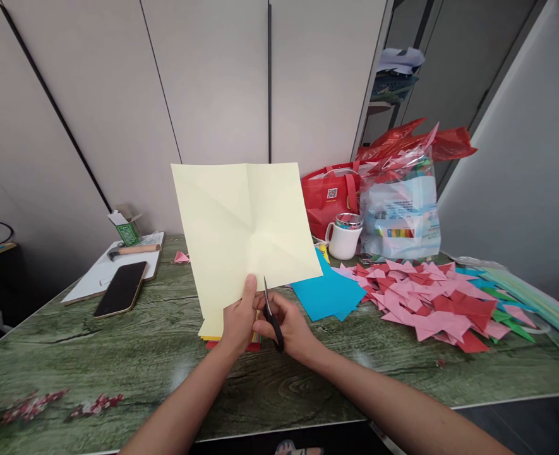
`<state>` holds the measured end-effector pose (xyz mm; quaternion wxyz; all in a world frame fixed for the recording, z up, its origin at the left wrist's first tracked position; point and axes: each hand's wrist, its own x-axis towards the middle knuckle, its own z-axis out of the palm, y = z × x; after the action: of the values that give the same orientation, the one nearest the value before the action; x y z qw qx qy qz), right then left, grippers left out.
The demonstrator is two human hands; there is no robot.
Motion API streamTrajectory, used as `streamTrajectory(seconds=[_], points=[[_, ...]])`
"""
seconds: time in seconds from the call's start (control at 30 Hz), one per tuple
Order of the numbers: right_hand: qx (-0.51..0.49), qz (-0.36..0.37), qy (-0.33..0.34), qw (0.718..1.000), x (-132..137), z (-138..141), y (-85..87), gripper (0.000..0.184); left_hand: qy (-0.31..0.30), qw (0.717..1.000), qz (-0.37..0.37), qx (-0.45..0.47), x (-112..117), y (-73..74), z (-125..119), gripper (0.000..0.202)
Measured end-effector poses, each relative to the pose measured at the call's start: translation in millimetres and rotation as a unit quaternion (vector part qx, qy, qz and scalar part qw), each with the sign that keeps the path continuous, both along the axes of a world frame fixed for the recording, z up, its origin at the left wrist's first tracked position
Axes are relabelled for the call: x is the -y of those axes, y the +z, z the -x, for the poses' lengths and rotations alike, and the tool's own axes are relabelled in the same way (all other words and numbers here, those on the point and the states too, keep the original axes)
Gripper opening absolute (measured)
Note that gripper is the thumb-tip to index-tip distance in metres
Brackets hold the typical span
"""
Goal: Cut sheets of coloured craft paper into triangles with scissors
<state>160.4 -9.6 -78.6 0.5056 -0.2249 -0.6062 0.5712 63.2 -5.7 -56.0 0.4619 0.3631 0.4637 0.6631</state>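
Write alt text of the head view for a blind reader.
The left hand holds creased cream paper while the right hand holds black-handled scissors by its lower edge; folded pink and red paper, a white mug and a smartphone sit on a table.

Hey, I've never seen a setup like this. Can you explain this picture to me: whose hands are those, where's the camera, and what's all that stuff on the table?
There is no machine here: these are a person's own bare hands. The single picture comes from a camera worn on their head, looking forward and down. The left hand holds a creased, pale yellow sheet. The right hand holds black-handled scissors near the sheet's lower edge. On the table, at the left, are a phone, a hammer and a small green box. At the right are blue paper, a white mug, a red bag and a pile of folded paper pieces, mostly pink and red.
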Motion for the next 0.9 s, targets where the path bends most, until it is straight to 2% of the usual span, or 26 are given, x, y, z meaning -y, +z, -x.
streamTrajectory(seconds=[0.57, 0.9], points=[[0.006, 0.005, -0.031, 0.999, 1.9, 1.8, -1.9, 0.040, 0.008, 0.999, 0.024, -0.033, 1.6, 0.2, 0.7, 0.049], [0.017, 0.034, -0.026, 0.999, 3.2, 1.9, -1.4, 0.041, 0.009, 0.999, 0.033, 0.003, -0.3, -0.2, -0.3, 0.045]])
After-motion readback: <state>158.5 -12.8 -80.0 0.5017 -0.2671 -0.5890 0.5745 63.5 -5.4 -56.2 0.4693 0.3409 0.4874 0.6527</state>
